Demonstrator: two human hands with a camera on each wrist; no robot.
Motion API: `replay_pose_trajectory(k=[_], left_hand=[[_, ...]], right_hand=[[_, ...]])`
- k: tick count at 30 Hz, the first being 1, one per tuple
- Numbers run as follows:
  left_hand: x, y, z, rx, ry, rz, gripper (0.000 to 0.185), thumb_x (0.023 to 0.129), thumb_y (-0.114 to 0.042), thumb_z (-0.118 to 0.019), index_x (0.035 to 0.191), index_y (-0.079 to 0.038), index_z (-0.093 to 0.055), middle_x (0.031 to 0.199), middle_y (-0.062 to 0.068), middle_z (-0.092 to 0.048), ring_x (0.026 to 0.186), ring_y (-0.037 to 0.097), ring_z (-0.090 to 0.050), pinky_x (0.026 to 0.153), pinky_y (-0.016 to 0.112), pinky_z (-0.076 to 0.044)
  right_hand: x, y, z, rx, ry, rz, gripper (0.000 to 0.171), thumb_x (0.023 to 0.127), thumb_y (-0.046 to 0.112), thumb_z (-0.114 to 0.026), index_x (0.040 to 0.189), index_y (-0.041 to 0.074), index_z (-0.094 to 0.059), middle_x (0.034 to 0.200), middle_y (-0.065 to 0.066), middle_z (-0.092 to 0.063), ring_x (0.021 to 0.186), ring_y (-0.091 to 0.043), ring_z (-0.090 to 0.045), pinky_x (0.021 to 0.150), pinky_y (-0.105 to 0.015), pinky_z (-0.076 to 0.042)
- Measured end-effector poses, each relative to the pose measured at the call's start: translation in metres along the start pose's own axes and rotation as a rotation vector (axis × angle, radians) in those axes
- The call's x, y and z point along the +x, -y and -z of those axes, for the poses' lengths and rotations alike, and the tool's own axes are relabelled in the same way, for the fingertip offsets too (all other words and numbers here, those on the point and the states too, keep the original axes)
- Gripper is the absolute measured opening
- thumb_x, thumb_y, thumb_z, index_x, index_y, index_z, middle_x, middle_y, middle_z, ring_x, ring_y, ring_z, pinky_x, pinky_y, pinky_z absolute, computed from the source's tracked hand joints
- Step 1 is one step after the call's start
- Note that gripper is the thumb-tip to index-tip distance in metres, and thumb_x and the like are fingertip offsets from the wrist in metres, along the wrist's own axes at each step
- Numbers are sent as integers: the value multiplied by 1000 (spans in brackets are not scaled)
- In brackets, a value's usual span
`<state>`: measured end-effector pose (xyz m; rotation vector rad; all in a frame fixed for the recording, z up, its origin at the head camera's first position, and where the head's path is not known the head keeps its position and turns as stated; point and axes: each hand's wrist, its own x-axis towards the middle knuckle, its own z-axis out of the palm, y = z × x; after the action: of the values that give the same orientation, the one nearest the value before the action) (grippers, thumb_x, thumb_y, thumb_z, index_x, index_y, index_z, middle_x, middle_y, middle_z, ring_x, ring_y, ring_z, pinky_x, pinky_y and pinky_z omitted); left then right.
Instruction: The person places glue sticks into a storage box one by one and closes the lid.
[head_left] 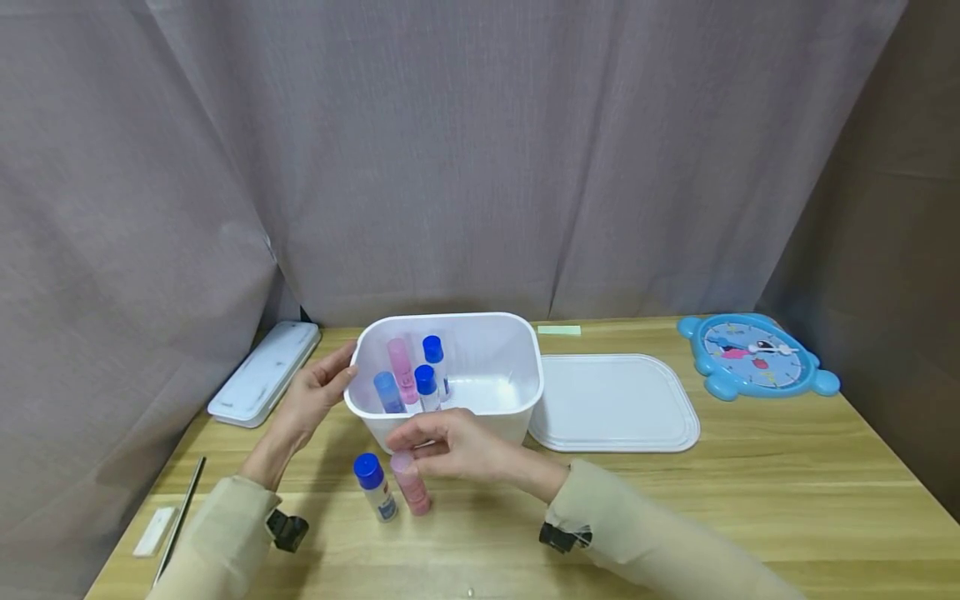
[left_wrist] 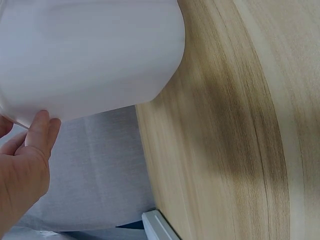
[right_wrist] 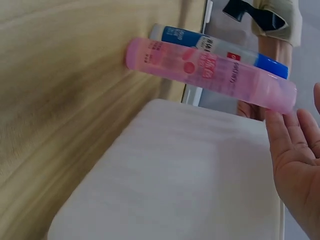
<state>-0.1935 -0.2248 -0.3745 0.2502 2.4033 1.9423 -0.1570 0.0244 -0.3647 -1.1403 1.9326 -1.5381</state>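
Pink tube (head_left: 411,483) stands on the table, its cap touching the right hand (head_left: 457,446).

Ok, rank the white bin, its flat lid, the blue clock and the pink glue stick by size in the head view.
Largest to smallest:
1. white bin
2. flat lid, close to the bin, so unsure
3. blue clock
4. pink glue stick
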Motion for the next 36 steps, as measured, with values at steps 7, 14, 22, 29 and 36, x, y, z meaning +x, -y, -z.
replay_pose_trajectory(k=[7, 14, 22, 29, 36], left_hand=[[0, 0, 0, 5, -1, 1, 52, 99, -17, -48, 145, 1, -30, 147, 22, -35, 129, 33, -40, 91, 17, -48], [0, 1, 1, 26, -8, 4, 55, 99, -22, -50, 145, 0, -31, 146, 22, -37, 122, 18, -49, 89, 16, -49], [1, 2, 1, 23, -11, 24, 55, 99, -24, -50, 146, -2, -31, 147, 19, -37, 121, 15, -49, 89, 16, -49], [1, 1, 1, 22, -12, 31, 55, 99, -24, -49, 146, -3, -31, 147, 19, -36, 127, 27, -43, 90, 17, -49], [1, 2, 1, 22, -14, 29, 54, 99, -22, -50, 146, -2, -31, 147, 19, -36, 124, 19, -46, 90, 16, -48]], right_hand=[[0, -6, -5, -94, 24, -18, 32, 87, -1, -63, 118, -7, -59, 116, -21, -64, 108, -20, -61, 92, -23, -50], [-1, -12, -6, -80, -1, -58, 29, 86, 1, -65, 115, -6, -62, 111, -17, -67, 101, -10, -62, 88, -18, -50], [-7, 0, 6, -120, 22, -70, 26, 86, 5, -66, 112, 0, -65, 107, -12, -69, 95, -3, -62, 85, -19, -52], [-10, 36, 41, -71, -40, 4, 27, 86, 6, -67, 112, -2, -65, 106, -13, -69, 92, -7, -62, 84, -29, -55], [-13, 62, 86, 4, -273, 18, 28, 88, 1, -62, 116, -4, -61, 101, -11, -67, 86, -13, -63, 82, -37, -56]])
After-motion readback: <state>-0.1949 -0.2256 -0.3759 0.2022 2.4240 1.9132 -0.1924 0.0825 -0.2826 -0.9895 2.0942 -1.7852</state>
